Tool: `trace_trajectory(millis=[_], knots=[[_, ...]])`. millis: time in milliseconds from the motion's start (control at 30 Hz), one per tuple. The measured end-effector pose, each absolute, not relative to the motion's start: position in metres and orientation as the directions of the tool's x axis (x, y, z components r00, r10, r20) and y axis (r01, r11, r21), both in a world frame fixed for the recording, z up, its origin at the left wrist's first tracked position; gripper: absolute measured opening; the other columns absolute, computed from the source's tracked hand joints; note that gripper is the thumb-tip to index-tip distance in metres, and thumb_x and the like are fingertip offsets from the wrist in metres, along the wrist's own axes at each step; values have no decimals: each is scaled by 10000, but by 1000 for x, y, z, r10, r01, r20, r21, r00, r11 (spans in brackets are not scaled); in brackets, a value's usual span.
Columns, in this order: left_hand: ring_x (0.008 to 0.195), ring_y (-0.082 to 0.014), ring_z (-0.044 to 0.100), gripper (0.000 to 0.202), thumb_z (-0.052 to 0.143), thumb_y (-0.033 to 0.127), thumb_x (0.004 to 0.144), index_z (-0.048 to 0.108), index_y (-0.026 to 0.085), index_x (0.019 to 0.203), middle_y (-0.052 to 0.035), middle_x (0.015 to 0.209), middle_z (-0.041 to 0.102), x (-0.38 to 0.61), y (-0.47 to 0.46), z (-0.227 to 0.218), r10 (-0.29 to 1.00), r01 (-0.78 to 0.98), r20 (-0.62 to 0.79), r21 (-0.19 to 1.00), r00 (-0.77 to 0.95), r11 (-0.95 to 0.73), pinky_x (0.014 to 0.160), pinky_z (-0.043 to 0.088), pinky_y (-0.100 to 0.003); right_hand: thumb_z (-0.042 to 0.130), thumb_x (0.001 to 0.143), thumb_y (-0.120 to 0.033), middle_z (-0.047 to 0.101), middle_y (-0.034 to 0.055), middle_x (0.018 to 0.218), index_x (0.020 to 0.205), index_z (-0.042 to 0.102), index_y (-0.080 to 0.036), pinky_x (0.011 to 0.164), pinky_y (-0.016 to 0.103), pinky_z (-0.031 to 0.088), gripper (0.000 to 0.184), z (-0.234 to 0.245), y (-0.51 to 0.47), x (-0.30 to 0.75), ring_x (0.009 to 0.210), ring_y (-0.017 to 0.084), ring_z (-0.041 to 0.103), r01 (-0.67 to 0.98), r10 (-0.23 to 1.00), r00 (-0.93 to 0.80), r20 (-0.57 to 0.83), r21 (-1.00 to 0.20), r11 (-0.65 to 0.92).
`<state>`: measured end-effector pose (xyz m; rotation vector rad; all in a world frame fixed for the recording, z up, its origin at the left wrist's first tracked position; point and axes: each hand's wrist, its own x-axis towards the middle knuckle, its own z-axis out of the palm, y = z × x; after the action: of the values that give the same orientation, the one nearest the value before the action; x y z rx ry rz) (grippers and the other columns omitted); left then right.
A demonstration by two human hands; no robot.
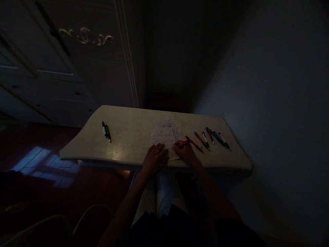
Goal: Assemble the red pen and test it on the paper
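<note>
My right hand [186,152] is closed around a red and black pen [182,144], whose tip is at the right side of a sheet of paper [162,135]. Dense small writing covers much of that sheet. Another written sheet [177,129] shows from beneath it at the back and right. My left hand [155,157] lies with its fingers stretched over the lower left of the paper, a ring on one finger. Just right of my right hand, a red and black pen [195,144] rests on the table.
More pens [205,140] lie in a loose row at the table's right, several in number. Two pens [106,131] lie at the left of the pale table [128,123]. A dresser [97,72] stands behind left; a wall [277,96] borders the right. The room is dark.
</note>
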<state>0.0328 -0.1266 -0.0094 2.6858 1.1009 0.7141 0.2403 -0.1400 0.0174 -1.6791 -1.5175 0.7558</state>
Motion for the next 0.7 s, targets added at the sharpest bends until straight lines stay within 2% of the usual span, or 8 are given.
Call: trace_trajectory(millis=[333, 567, 700], knots=[[1340, -299, 514, 313, 544, 347, 958, 678, 218, 1211, -117, 1399, 598, 33, -128, -7, 697, 636, 372, 290, 613, -715, 1136, 376, -514, 548, 795, -329, 673, 6, 673, 739, 671, -194, 699, 262, 465, 190, 22, -136, 243, 684, 166, 634, 670, 992, 63, 111, -741, 41], [1346, -282, 509, 317, 553, 351, 957, 669, 229, 1225, -104, 1391, 608, 32, -128, -9, 695, 638, 384, 286, 607, -715, 1142, 374, -493, 537, 774, -326, 668, 7, 675, 699, 634, -216, 743, 293, 477, 165, 22, -137, 251, 691, 181, 633, 697, 984, 117, 134, -717, 15], [1348, -288, 508, 322, 549, 353, 959, 668, 226, 1229, -101, 1399, 601, 32, -129, -9, 702, 643, 372, 288, 607, -709, 1143, 375, -501, 532, 777, -377, 634, 15, 670, 692, 593, -218, 703, 292, 480, 191, 23, -139, 257, 681, 182, 604, 631, 949, 228, 216, -775, 25]])
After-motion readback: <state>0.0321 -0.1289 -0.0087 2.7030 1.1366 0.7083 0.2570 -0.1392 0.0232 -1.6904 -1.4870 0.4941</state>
